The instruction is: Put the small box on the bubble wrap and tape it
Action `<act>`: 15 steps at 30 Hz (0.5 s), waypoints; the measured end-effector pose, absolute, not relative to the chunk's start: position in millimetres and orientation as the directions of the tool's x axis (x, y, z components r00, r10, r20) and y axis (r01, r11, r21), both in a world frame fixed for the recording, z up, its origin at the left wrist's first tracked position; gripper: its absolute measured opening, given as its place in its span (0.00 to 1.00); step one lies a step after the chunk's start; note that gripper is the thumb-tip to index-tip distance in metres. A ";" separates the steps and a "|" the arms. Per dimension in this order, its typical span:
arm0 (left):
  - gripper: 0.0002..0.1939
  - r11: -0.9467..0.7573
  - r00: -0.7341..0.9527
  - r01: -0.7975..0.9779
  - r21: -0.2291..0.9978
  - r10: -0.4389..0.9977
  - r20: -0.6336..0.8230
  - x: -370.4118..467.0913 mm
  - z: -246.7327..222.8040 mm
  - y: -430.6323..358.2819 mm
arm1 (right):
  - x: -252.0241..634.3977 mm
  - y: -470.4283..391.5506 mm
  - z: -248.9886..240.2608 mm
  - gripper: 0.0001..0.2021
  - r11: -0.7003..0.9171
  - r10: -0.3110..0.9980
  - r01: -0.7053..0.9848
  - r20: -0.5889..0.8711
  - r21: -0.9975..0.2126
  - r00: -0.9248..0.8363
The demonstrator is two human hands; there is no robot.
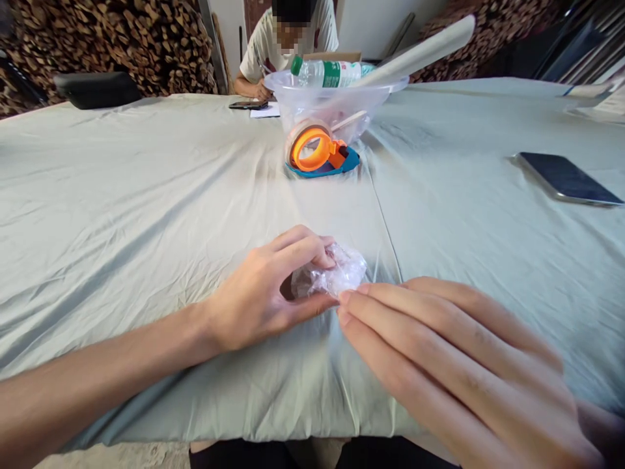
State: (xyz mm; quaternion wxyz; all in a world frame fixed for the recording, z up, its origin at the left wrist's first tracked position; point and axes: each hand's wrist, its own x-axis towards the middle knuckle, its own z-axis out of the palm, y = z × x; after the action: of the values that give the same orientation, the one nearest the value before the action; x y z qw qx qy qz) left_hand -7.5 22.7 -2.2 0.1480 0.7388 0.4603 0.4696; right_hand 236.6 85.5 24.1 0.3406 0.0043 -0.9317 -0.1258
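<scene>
The right hand (439, 352) lies flat, fingers straight and together, tips touching the crumpled plastic wrap bundle (332, 273) on the table cloth (146, 215). The left hand (263, 293) pinches that bundle between thumb and curled fingers. Keeping it pressed to the cloth should stop it unfurling. Beyond the bundle stand a tape dispenser (319, 153) and a bowl (332, 98).

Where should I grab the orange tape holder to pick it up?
Probably by the blue and orange handle part that sticks out on the right of the tape holder. Come from the right, since the clear bowl sits just behind it and the round tape ring fills the left.
</scene>
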 end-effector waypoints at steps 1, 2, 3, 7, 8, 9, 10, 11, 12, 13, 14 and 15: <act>0.10 -0.525 0.111 0.540 0.658 0.820 0.562 -7.9 -2.5 24.4 | 235.4 89.6 24.5 0.09 0.957 -0.141 0.053 0.618 0.285 -0.773; 0.09 -0.509 0.082 0.535 0.674 0.826 0.558 -8.5 -2.3 26.0 | 233.3 94.7 25.6 0.08 0.944 -0.195 0.020 0.603 0.330 -0.773; 0.09 -0.487 0.050 0.524 0.699 0.837 0.546 -9.1 -1.7 27.3 | 230.5 100.5 27.4 0.08 0.929 -0.245 -0.007 0.603 0.369 -0.759; 0.13 -0.376 -0.083 0.397 0.838 0.894 0.440 -11.0 3.2 30.7 | 216.1 126.6 35.6 0.05 0.883 -0.366 -0.066 0.595 0.465 -0.716; 0.14 -0.355 -0.106 0.356 0.865 0.904 0.414 -11.3 4.4 31.5 | 212.5 133.2 36.4 0.06 0.876 -0.383 -0.080 0.587 0.475 -0.713; 0.16 -0.334 -0.123 0.322 0.886 0.913 0.389 -11.6 5.5 32.3 | 209.2 139.7 36.3 0.07 0.874 -0.396 -0.093 0.587 0.477 -0.707; 0.17 -0.316 -0.133 0.296 0.902 0.921 0.366 -12.2 6.4 33.3 | 206.4 145.7 35.5 0.09 0.875 -0.408 -0.109 0.596 0.472 -0.692; 0.18 -0.301 -0.133 0.277 0.912 0.929 0.346 -12.9 7.3 34.3 | 204.2 151.0 34.2 0.10 0.874 -0.427 -0.129 0.615 0.468 -0.663; 0.18 -0.288 -0.126 0.266 0.920 0.936 0.329 -13.9 8.1 35.3 | 202.6 155.2 32.8 0.10 0.877 -0.434 -0.143 0.627 0.459 -0.647; 0.19 -0.277 -0.113 0.258 0.926 0.943 0.314 -15.2 8.8 36.3 | 201.6 158.2 31.5 0.10 0.876 -0.444 -0.161 0.631 0.455 -0.636; 0.19 -0.272 -0.098 0.251 0.929 0.948 0.304 -16.6 9.6 37.1 | 201.2 159.8 30.5 0.07 0.874 -0.450 -0.174 0.622 0.453 -0.641; 0.18 -0.273 -0.083 0.243 0.931 0.950 0.301 -18.1 10.3 37.8 | 201.2 160.1 29.7 0.05 0.872 -0.452 -0.182 0.606 0.454 -0.654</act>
State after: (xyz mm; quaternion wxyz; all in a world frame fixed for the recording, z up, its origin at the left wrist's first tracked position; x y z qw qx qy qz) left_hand -18.1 37.8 10.3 0.3299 0.5913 0.5044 0.5357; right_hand 201.2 160.1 29.7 0.3757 0.1779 -0.8916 -0.1796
